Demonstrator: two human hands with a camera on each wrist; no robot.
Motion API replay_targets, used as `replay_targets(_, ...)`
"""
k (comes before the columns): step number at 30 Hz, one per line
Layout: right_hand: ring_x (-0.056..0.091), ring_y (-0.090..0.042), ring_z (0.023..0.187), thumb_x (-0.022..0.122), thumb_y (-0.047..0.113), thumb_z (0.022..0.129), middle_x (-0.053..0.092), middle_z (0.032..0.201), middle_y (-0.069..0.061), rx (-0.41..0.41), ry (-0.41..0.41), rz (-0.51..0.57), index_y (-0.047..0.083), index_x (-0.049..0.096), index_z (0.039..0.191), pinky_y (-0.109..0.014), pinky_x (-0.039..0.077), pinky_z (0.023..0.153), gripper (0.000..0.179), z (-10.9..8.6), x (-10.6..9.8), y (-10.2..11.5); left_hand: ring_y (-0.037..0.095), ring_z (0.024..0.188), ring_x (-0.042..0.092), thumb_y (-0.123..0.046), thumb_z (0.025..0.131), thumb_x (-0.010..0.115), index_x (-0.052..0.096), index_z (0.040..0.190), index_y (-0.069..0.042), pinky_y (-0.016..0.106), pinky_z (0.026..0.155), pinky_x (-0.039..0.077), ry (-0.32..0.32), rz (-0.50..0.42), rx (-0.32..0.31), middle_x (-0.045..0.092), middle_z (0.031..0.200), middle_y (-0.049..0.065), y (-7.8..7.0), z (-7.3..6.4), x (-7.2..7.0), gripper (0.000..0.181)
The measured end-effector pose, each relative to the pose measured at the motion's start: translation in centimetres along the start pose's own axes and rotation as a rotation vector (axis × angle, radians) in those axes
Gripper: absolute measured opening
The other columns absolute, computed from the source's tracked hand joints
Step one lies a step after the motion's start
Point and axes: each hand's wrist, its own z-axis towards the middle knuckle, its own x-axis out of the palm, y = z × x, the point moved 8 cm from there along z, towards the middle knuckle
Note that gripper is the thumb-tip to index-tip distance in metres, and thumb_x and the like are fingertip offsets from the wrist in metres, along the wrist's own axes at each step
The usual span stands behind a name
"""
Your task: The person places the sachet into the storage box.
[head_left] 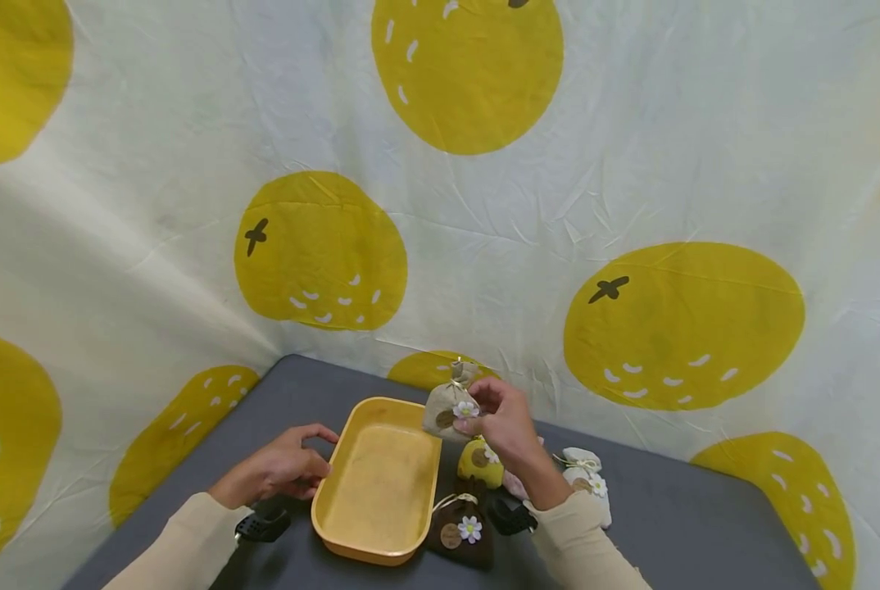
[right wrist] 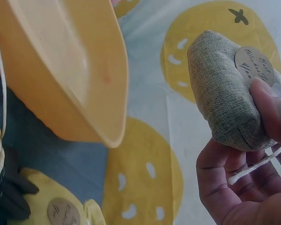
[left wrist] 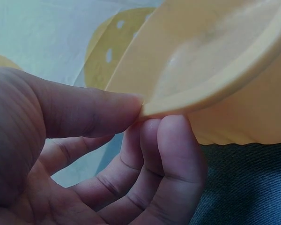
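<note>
My left hand (head_left: 292,464) pinches the left rim of a yellow plastic tray (head_left: 327,475), thumb on top and fingertips below, as the left wrist view shows. In my right hand (head_left: 505,418) is a beige cloth drawstring pouch (head_left: 442,403), raised above the tray's far right corner. The pouch carries a white flower and a round brown tag (right wrist: 254,66); a cord end (right wrist: 255,164) hangs by the fingers. The tray's inside shows bare.
Right of the tray lie a yellow pouch (head_left: 477,464), a dark brown pouch (head_left: 460,524), a partly hidden pink pouch (head_left: 514,485) and a white pouch (head_left: 595,492). They rest on a dark grey table (head_left: 676,524). A fruit-print curtain (head_left: 477,213) hangs behind.
</note>
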Motion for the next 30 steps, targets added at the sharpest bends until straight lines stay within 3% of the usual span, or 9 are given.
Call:
replay_targets(6,0.055,-0.016,0.07,0.082,-0.019,0.067,0.062,0.082,-0.003,-0.012,-0.001,0.016,-0.005,0.066,0.1,-0.026,0.051,0.061,0.04,1.1,1.6,-0.5,0.018,0.06,0.058,-0.002,0.091,0.069,0.049,0.142,-0.006,0.031,0.056,0.053,0.005,-0.015,-0.02,0.068,0.082,0.013,0.2,0.1,0.1,0.054)
replay_targets(17,0.056,-0.017,0.074,0.082,-0.019,0.066,0.063,0.083,-0.01,-0.034,0.0,0.028,-0.008,0.065,0.098,-0.026,0.05,0.063,0.037,2.4,4.4,-0.4,0.02,0.063,0.059,-0.001,0.09,0.069,0.049,0.141,-0.006,0.032,0.057,0.053,0.014,-0.022,-0.018,0.068,0.083,0.013,0.5,0.4,0.1,0.054)
replay_targets(22,0.054,-0.017,0.074,0.082,-0.015,0.07,0.063,0.086,-0.012,-0.028,-0.014,-0.019,-0.006,0.066,0.099,-0.027,0.049,0.064,0.035,2.8,5.2,-0.4,0.019,0.064,0.058,-0.001,0.09,0.068,0.049,0.14,-0.007,0.032,0.057,0.053,0.028,-0.023,-0.019,0.067,0.082,0.012,0.4,0.5,0.5,0.054)
replay_targets(30,0.053,-0.016,0.074,0.083,-0.012,0.072,0.061,0.086,-0.009,-0.044,0.001,-0.067,-0.005,0.066,0.1,-0.026,0.048,0.066,0.034,3.9,7.2,-1.3,0.02,0.062,0.056,-0.001,0.091,0.067,0.049,0.141,-0.007,0.032,0.056,0.052,-0.008,-0.011,-0.02,0.065,0.081,0.012,0.3,0.4,0.1,0.053)
